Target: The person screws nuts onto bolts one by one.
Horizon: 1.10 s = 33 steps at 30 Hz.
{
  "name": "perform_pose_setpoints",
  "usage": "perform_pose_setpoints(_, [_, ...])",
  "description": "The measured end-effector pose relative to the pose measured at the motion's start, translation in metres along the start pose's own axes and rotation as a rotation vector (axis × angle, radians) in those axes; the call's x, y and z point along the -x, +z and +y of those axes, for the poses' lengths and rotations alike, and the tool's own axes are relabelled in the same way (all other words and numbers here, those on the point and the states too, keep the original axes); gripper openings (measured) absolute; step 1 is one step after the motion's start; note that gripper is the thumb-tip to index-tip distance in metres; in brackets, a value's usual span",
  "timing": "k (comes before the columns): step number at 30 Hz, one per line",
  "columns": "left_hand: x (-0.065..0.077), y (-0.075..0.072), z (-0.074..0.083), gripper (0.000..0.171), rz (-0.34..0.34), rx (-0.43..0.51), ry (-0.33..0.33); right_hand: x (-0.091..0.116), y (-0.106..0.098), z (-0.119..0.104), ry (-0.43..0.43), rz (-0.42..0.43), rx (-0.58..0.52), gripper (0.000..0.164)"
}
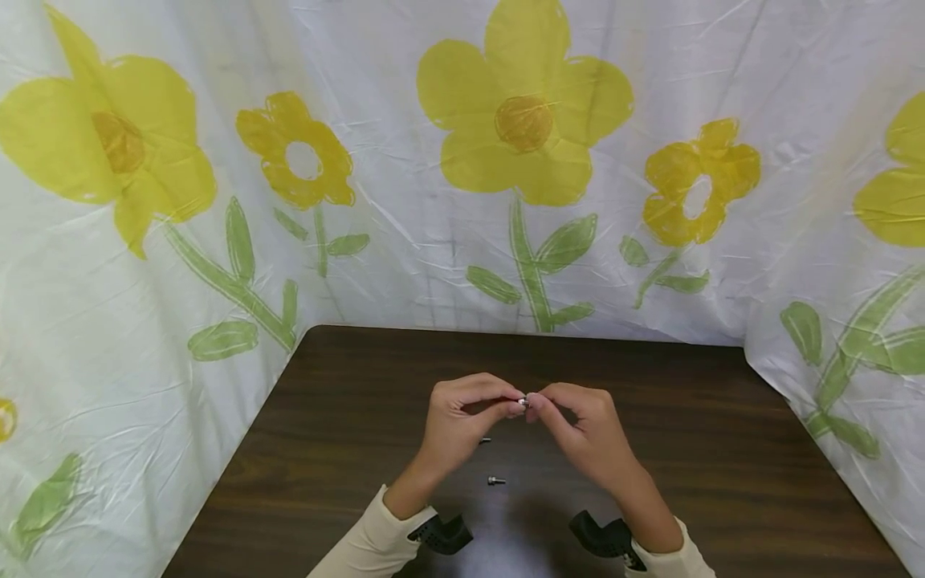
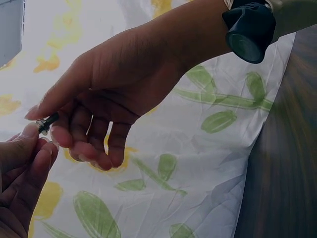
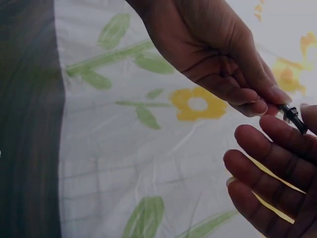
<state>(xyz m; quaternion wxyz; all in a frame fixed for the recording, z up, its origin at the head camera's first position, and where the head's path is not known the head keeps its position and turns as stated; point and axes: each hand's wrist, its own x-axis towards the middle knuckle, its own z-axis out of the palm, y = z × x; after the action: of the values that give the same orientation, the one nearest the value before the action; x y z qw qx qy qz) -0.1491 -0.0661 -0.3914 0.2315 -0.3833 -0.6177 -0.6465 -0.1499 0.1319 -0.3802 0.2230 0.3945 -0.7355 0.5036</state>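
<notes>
Fingertips of both hands meet above the table at a small metal bolt (image 1: 523, 400), which has a ring-like collar around it in both wrist views. My left hand (image 1: 457, 413) pinches one end between thumb and forefinger. At the other end, where the bolt (image 3: 297, 120) shows a dark shank, the thumb and forefinger of my right hand (image 1: 588, 425) hold it. In the left wrist view the other fingers of the right hand (image 2: 116, 94) hang loosely bent. Fingertips hide part of the bolt (image 2: 49, 120).
On the dark wooden table (image 1: 347, 433) a small socket-head screw (image 1: 496, 481) lies between the forearms. Another screw (image 1: 486, 440) lies farther back, partly behind the left hand. A white curtain (image 1: 390, 265) with yellow flowers hangs around the table's back and sides.
</notes>
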Motion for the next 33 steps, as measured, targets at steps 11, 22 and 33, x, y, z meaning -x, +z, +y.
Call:
perform_pose_setpoints(11, [-0.0022, -0.0017, 0.0017, 0.026, 0.019, 0.034, -0.012, -0.0053, -0.0025, 0.002, -0.216, 0.059, -0.028, 0.023])
perform_pose_setpoints(22, [0.0012, -0.0013, -0.0008, 0.025, 0.021, 0.026, -0.007, -0.0018, -0.0003, 0.0036, -0.187, 0.042, -0.017, 0.036])
perform_pose_setpoints(33, [0.0014, -0.0001, -0.002, 0.023, 0.001, 0.016, 0.015, 0.0001, -0.0002, 0.0001, -0.06, 0.015, 0.015, 0.019])
